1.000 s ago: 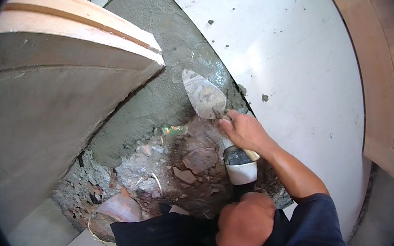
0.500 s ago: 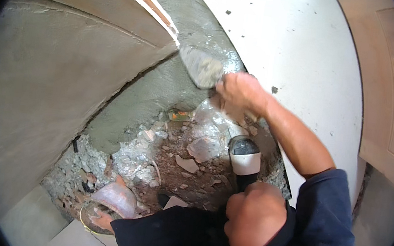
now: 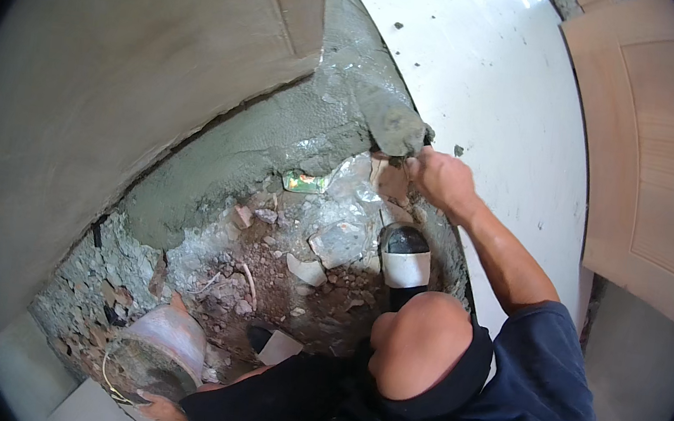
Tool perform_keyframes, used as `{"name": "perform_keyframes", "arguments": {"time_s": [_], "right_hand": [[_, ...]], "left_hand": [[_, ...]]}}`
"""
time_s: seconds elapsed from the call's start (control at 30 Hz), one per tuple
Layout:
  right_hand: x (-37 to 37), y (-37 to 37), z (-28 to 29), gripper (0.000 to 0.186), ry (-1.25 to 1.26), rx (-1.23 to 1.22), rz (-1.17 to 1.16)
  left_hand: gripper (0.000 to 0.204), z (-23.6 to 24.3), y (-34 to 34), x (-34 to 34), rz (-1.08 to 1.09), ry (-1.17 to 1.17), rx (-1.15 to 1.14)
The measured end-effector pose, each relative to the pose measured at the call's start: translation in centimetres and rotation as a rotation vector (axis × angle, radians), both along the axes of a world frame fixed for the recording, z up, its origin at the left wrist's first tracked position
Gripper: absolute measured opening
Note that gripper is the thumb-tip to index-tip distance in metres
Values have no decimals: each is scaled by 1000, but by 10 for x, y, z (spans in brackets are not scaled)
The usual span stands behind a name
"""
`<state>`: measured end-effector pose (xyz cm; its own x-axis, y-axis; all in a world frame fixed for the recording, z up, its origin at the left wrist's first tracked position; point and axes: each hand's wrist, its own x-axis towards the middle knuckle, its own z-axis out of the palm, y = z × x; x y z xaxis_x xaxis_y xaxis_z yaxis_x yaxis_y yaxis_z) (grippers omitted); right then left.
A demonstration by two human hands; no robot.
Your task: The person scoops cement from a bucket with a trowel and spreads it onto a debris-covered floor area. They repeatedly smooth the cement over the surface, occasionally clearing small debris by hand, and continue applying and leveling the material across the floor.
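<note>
My right hand (image 3: pixel 440 178) is closed round the handle of a trowel (image 3: pixel 377 111). Its grey, mortar-smeared blade lies flat over the wet mortar (image 3: pixel 219 151), pointing up and left, with a lump of mortar near the handle end. At the lower left my left hand (image 3: pixel 162 409) grips the rim of a stained, pale bucket (image 3: pixel 173 332). The bucket is tilted, its mouth toward the lower left, with grey mortar inside and a thin wire handle hanging off the rim.
Broken rubble (image 3: pixel 337 244) and a crumpled green packet (image 3: pixel 304 183) lie between my feet and the mortar. A plastered wall (image 3: pixel 120 69) rises on the left. White floor tiles (image 3: pixel 500 88) with mortar crumbs stretch right, toward a wooden door (image 3: pixel 652 147).
The trowel and my right hand have moved right and slightly down in the view. My left hand has shifted from inside the bucket's mouth to its rim. The view has shifted too.
</note>
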<state>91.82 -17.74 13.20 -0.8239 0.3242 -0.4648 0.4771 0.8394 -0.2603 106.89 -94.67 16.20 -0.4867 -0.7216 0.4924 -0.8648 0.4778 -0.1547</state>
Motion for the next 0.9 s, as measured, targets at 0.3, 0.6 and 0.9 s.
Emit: {"name": "perform_keyframes", "arguments": {"time_s": [0.3,0.6,0.9], "right_hand": [[-14,-12,10,41,47,-654,-415],[-23,-82,83,35,60,-302,397],[-105,-295,168,21,238,1,1326]], "left_hand": [[75,-10,-49,55,180,209,364],[72,-10,-31,23,281,773,937],[39,19,48,-25,-133,899,622]]}}
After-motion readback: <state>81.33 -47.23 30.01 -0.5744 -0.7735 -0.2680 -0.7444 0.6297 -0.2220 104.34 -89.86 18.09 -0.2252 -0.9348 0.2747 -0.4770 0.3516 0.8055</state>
